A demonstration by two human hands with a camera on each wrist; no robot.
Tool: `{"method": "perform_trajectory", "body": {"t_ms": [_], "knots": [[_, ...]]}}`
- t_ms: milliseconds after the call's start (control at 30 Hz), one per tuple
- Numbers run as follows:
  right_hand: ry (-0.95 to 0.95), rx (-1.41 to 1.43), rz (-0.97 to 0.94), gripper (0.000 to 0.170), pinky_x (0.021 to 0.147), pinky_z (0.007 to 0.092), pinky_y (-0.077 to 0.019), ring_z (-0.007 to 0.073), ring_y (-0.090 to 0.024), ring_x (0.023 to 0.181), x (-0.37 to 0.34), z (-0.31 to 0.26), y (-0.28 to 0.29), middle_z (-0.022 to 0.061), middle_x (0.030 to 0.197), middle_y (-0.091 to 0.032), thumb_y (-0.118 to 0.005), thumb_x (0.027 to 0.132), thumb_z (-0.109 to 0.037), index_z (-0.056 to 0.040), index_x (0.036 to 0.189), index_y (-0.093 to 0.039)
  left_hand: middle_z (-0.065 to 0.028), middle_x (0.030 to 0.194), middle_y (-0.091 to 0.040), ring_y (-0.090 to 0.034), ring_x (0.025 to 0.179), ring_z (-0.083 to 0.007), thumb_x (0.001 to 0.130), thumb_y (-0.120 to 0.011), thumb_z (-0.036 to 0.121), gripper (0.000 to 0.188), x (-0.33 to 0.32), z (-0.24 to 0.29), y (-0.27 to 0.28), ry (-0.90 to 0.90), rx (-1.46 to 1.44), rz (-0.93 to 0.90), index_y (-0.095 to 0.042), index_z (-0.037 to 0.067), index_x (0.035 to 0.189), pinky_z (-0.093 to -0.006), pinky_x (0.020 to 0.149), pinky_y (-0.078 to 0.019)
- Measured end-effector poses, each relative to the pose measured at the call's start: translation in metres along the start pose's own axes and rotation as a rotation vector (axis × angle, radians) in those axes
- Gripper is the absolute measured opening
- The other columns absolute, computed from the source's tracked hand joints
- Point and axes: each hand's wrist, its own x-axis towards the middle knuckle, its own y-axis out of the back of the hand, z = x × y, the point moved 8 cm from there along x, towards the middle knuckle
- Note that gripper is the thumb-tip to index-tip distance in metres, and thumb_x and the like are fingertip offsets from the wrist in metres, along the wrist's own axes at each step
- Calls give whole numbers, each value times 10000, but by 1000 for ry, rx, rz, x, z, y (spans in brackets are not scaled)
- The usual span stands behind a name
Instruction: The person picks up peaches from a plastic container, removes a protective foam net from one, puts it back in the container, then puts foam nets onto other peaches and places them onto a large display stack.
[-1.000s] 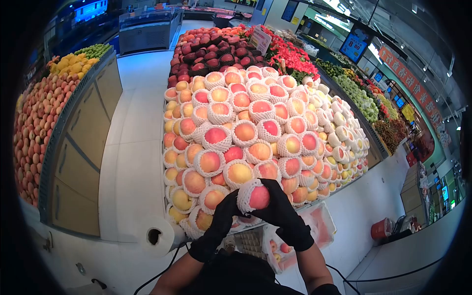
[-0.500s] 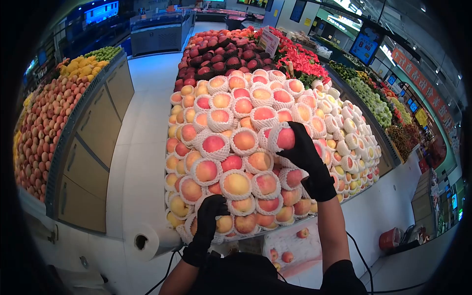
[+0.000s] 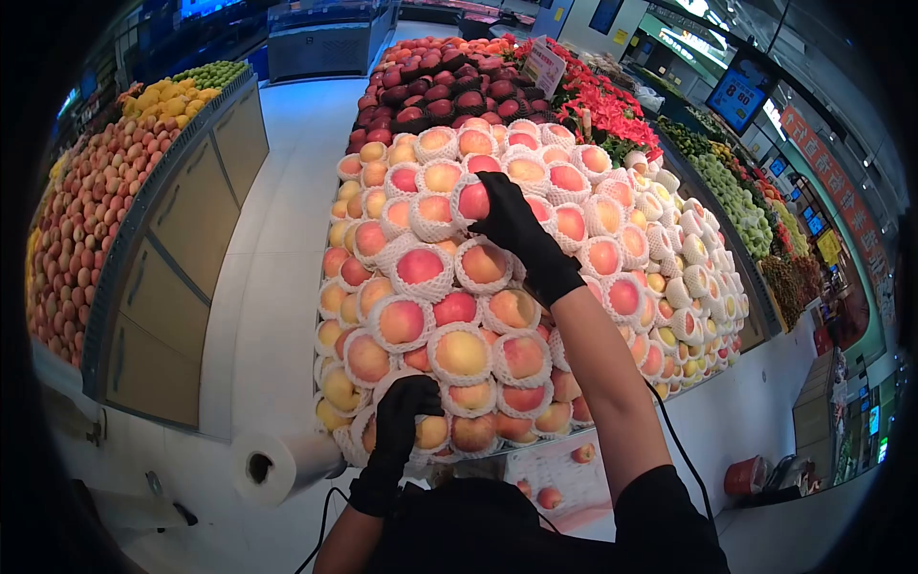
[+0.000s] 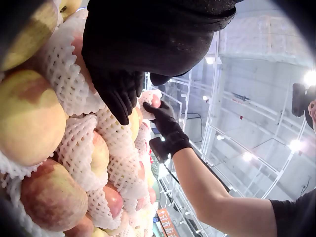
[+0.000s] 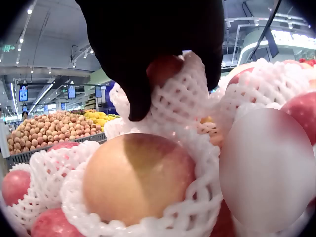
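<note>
In the head view my right hand (image 3: pixel 513 222), in a black glove, grips a red apple (image 3: pixel 472 201) in a white foam net, over the upper middle of the pile. The right wrist view shows the netted apple (image 5: pixel 164 70) between thumb and fingers, just behind a large yellow-red apple (image 5: pixel 136 177). My gloved left hand (image 3: pixel 405 413) rests on netted apples at the pile's front left. In the left wrist view, its fingers (image 4: pixel 117 96) lie extended together against a foam net (image 4: pixel 66 66), holding no apple.
Dark red apples (image 3: pixel 445 93) and red flowers (image 3: pixel 607 110) lie beyond the pile. A roll of plastic bags (image 3: pixel 277 467) sits at the front left corner. Below the front edge is a box (image 3: pixel 564 483) with a few apples. Another fruit stand (image 3: pixel 100 201) stands left across the aisle.
My right hand has carried the netted apple from close to my body forward and then left over the pile. The left hand has let go of that apple and come down on the front left fruit.
</note>
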Motion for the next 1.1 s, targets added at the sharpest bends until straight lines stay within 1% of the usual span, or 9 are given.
{"method": "perform_trajectory", "body": {"t_ms": [167,467,667,767,833,900,933,1067,1100], "knots": [[45,-99,-58,857,895,459,-457,389,-543,1055,2,24,-14,179,1219,-540,-867,528,-135,-47,1283,-471,-128,998,-638,-647,833,-205,975,-495,199,265,0,-2,3,18,-20,14,-566,-22,1104,-336,716,-572],[-179,-237,-478,923,957,442,-449,367,-529,1147,5,41,-40,155,1319,-502,-845,591,-266,-115,1382,-393,-128,986,-640,-657,790,-208,974,-485,192,262,5,-1,2,38,25,-6,-559,-29,1092,-332,706,-575],[-154,252,-376,814,979,396,-443,312,-519,1190,10,47,-26,155,1324,-500,-769,644,-162,-85,1369,-407,-131,996,-635,-659,806,-218,977,-481,195,263,5,1,0,49,5,-28,-556,-31,1088,-339,698,-581],[-140,143,-161,711,960,366,-454,284,-522,1185,9,62,-2,152,1304,-518,-712,683,-98,-76,1341,-444,-129,992,-636,-657,806,-213,975,-490,196,260,4,5,-2,54,12,-42,-561,-29,1086,-331,695,-577],[-188,203,94,425,854,369,-500,284,-622,1011,-4,73,20,149,1057,-648,-626,721,-23,-50,1145,-610,-123,978,-641,-653,794,-196,969,-507,202,257,3,5,-3,62,7,-49,-574,-22,1077,-312,690,-568],[-249,120,3,252,738,348,-522,270,-662,845,-15,52,47,133,881,-679,-596,733,-22,-35,970,-679,-123,975,-644,-652,790,-190,969,-506,210,260,5,10,-6,29,40,-61,-581,-19,1068,-307,682,-567],[-141,384,76,110,622,341,-499,259,-638,698,-26,50,54,121,734,-646,-566,709,-17,-37,757,-663,-124,977,-645,-653,792,-190,968,-507,211,262,5,8,-6,32,40,-70,-582,-19,1069,-306,682,-567],[196,-152,75,111,494,366,-401,261,-529,541,-69,31,71,106,581,-504,-548,647,-4,-67,576,-489,-87,798,-612,-605,658,-155,982,-457,225,268,-1,4,-1,-17,58,-127,-573,-11,935,-269,561,-514],[172,-160,56,116,490,367,-397,266,-525,537,-75,29,76,109,580,-500,-551,645,-5,-65,574,-482,-76,745,-598,-589,613,-145,985,-444,223,277,3,7,-3,-49,69,-159,-567,-6,890,-259,527,-493]]}}
